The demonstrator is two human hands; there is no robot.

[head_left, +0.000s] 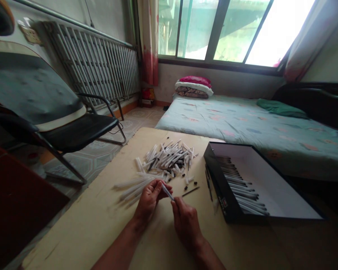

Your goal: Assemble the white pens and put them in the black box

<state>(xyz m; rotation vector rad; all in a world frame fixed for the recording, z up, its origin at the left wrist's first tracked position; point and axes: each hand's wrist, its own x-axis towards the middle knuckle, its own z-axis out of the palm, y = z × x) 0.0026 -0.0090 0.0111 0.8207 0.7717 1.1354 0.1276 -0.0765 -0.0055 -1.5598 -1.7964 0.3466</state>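
Between my two hands is a slim pen (167, 192) with a pale barrel, tilted down to the right. My left hand (150, 198) pinches its upper end with thumb and fingers. At the lower end, my right hand (186, 217) is closed round it. Just left of my left hand lie several clear pen barrels (132, 189). Beyond my hands is a heap of pen parts (171, 155), with white caps and dark pieces mixed in. Right of my hands are a dark refill (190, 191) and small black plugs (195, 183).
An open black box (287, 187) on the table's right holds a row of pens (242, 187). The cream table (81, 232) ends at the left near a black chair (81, 129). Behind it are a bed (228, 116) and a metal frame (101, 60) against the wall.
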